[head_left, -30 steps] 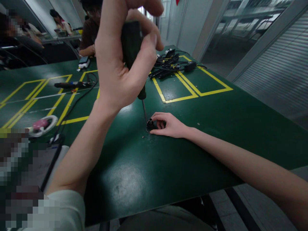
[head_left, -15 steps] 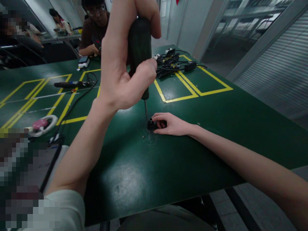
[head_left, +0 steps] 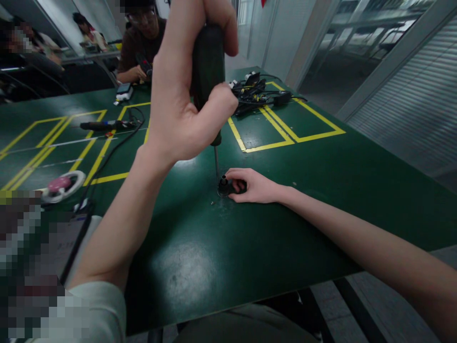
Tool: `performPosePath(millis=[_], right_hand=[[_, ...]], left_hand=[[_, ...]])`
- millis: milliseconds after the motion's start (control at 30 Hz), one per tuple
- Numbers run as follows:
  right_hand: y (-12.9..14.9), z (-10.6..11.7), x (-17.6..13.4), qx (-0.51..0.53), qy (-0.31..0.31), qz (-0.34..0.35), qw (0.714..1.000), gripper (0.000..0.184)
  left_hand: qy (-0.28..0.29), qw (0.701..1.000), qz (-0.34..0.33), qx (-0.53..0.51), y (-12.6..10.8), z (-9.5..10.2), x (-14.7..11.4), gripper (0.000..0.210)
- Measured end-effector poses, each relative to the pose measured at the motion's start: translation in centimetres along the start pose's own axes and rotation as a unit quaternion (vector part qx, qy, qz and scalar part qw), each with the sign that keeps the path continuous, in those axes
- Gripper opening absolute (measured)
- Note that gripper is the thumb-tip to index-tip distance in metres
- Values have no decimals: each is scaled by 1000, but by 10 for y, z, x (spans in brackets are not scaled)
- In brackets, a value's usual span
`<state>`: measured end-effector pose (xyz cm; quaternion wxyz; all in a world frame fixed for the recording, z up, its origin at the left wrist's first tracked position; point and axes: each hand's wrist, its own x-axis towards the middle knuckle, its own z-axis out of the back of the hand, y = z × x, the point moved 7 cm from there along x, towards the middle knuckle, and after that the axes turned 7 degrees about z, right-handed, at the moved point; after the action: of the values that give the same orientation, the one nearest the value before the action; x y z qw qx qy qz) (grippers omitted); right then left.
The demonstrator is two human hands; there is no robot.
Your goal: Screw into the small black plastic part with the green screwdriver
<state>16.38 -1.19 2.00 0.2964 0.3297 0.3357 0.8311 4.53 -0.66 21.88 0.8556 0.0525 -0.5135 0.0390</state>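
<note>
Several yellow tape outlines (head_left: 270, 146) mark our green tabletop (head_left: 271, 243); blinds (head_left: 416, 105) hang at right. We clamp the fingers of our left hand (head_left: 178, 105) on a screwdriver (head_left: 210, 62), its shaft reaching down to a black part (head_left: 223, 187) on the tabletop, gripped by our right hand's (head_left: 257, 186) fingers.

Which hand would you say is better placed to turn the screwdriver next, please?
Likely the left hand: it holds the screwdriver, shaft reaching down to the small black part, which the right hand holds.
</note>
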Motion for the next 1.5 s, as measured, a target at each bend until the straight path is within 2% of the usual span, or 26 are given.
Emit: performPosePath(millis=[100, 267, 400, 533, 833, 1000, 1067, 1200, 1300, 1367, 1500], right_hand=[[1, -1, 0, -6, 0, 6, 1000, 20], [2, 0, 0, -11, 0, 6, 1000, 18], [2, 0, 0, -10, 1, 4, 1000, 17], [3, 0, 0, -10, 0, 4, 1000, 17], [4, 0, -1, -16, 3, 4, 1000, 17], [2, 3, -2, -35, -9, -11, 999, 38], [2, 4, -2, -40, -17, -13, 999, 39], [3, 4, -1, -36, -20, -9, 999, 28], [4, 4, -1, -36, -22, -3, 999, 26], [5, 4, 0, -39, -19, -1, 999, 26], [7, 4, 1, -58, -18, 12, 998, 21]], left_hand=[[-50, 997, 55, 37, 3, 9, 3, 33], [-27, 993, 113, 3, 0, 7, 5, 36], [-14, 997, 59, 49, -6, 7, 6, 59], [-12, 997, 34, 71, -7, 9, 7, 52], [16, 998, 59, 20, -5, 7, 8, 42], [20, 997, 58, 40, -7, 7, 9, 39], [21, 996, 52, 63, -9, 7, 9, 42], [14, 993, 33, 108, -13, 7, 10, 59], [34, 992, 34, 118, -13, 7, 10, 69], [61, 991, 62, 107, -10, 6, 10, 63], [98, 989, 106, 7, -5, 6, 8, 37]])
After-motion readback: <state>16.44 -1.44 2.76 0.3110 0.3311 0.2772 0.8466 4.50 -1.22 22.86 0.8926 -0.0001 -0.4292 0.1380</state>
